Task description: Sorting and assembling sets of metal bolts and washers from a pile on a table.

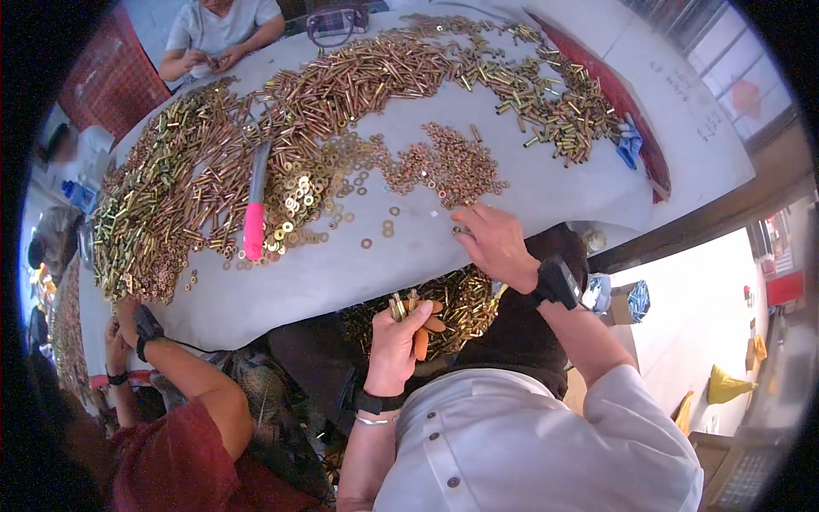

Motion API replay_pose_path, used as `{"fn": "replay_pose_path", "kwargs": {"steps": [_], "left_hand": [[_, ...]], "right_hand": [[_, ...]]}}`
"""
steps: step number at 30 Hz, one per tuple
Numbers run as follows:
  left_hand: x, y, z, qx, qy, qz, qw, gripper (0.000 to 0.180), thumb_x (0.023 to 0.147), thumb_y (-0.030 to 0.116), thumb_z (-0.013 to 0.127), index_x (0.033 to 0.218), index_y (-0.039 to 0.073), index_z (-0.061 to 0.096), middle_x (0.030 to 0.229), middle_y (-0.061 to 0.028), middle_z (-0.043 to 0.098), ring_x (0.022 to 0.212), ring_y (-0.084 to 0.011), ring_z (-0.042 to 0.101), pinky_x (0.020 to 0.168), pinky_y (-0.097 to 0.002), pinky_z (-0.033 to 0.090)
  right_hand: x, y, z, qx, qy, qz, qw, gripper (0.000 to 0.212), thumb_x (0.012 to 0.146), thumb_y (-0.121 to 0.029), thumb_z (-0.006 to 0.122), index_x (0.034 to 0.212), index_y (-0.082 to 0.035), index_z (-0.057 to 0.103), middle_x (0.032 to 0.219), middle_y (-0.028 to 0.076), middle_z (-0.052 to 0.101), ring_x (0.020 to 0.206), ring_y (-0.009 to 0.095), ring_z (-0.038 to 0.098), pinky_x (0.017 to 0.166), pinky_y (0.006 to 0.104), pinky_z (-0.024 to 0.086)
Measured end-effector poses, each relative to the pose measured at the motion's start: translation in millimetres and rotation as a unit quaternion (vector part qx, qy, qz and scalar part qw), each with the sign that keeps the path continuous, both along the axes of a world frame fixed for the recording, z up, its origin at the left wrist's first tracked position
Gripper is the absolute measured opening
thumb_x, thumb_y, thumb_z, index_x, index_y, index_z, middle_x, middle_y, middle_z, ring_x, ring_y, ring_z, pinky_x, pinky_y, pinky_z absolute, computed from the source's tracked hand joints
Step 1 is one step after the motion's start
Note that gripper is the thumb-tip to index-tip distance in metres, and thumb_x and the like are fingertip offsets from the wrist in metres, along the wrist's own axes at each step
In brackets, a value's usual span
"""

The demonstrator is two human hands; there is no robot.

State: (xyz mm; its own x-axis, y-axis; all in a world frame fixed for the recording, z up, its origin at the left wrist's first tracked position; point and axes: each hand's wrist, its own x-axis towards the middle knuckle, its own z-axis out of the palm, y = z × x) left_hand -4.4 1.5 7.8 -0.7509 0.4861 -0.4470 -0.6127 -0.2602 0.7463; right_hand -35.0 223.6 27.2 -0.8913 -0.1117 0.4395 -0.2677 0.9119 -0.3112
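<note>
My left hand [397, 338], with orange finger covers on several fingertips, is closed around several brass-coloured anchor bolts [397, 307] whose ends stick up past the thumb. It hovers over a heap of similar golden bolts [465, 311] in my lap, below the table's edge. My right hand [496, 243] reaches over the near edge of the table, fingers bent together at the front of a pile of copper-coloured nuts [444, 162]. A small metal piece, seemingly a nut [459, 229], shows at its fingertips. Flat brass washers [299, 200] lie left of the nuts.
Long heaps of metal bolts [350, 81] spread over the grey-covered table [341, 286]. A tool with a pink handle [253, 230] lies on the left heap. A blue cloth [630, 142] sits at the right rim. One person in red [183, 435] works beside me, another [223, 38] across.
</note>
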Motion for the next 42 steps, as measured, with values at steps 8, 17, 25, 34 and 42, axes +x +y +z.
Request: {"fn": "replay_pose_path", "kwargs": {"steps": [8, 17, 25, 34, 42], "left_hand": [[0.2, -2.3, 7.0, 0.01, 0.004, 0.001, 1.0, 0.025, 0.087, 0.021, 0.064, 0.092, -0.003, 0.066, 0.066, -0.0104, 0.065, 0.034, -0.0059, 0.038, 0.032, -0.0205, 0.027], [3.5, 3.1, -2.9, 0.028, 0.028, -0.003, 0.999, 0.017, 0.086, 0.011, 0.063, 0.097, -0.002, 0.063, 0.084, -0.0077, 0.067, 0.062, -0.0116, 0.061, 0.049, -0.0212, 0.044], [6.3, 2.2, -4.7, -0.016, 0.054, -0.036, 0.998, 0.013, 0.085, 0.009, 0.064, 0.092, -0.002, 0.065, 0.075, -0.0048, 0.066, 0.061, -0.0083, 0.058, 0.052, -0.0217, 0.044], [6.4, -0.1, -10.6, -0.002, 0.031, -0.035, 0.999, 0.012, 0.085, 0.009, 0.064, 0.087, -0.002, 0.066, 0.067, -0.0088, 0.065, 0.042, -0.0064, 0.048, 0.036, -0.0203, 0.032], [6.3, -1.6, -5.7, 0.022, -0.003, -0.016, 1.0, 0.012, 0.084, 0.009, 0.065, 0.087, -0.003, 0.066, 0.072, -0.0087, 0.066, 0.053, -0.0102, 0.058, 0.046, -0.0218, 0.042]], "right_hand": [[2.5, -13.0, 6.8, -0.097, -0.134, 0.022, 0.986, 0.016, 0.079, -0.008, 0.063, 0.094, -0.004, 0.061, 0.081, 0.008, 0.058, 0.071, 0.021, 0.058, 0.062, 0.0333, 0.046], [23.7, -46.0, 21.4, -0.464, -0.378, 0.109, 0.794, 0.012, 0.084, -0.006, 0.063, 0.093, 0.0, 0.063, 0.076, 0.001, 0.062, 0.067, 0.006, 0.056, 0.059, 0.0212, 0.047], [25.3, -40.8, 19.4, -0.248, -0.288, 0.155, 0.912, 0.018, 0.085, -0.017, 0.065, 0.087, 0.001, 0.061, 0.071, 0.009, 0.06, 0.062, 0.007, 0.053, 0.057, 0.0256, 0.044], [25.9, -55.2, 22.0, -0.267, -0.329, 0.071, 0.903, 0.031, 0.086, -0.031, 0.062, 0.076, -0.001, 0.064, 0.064, 0.013, 0.061, 0.057, 0.017, 0.059, 0.051, 0.0319, 0.045], [32.7, -35.9, 6.3, -0.377, -0.365, 0.011, 0.851, 0.03, 0.092, -0.029, 0.055, 0.095, 0.0, 0.063, 0.081, 0.01, 0.064, 0.077, 0.013, 0.061, 0.067, 0.0274, 0.047]]}}
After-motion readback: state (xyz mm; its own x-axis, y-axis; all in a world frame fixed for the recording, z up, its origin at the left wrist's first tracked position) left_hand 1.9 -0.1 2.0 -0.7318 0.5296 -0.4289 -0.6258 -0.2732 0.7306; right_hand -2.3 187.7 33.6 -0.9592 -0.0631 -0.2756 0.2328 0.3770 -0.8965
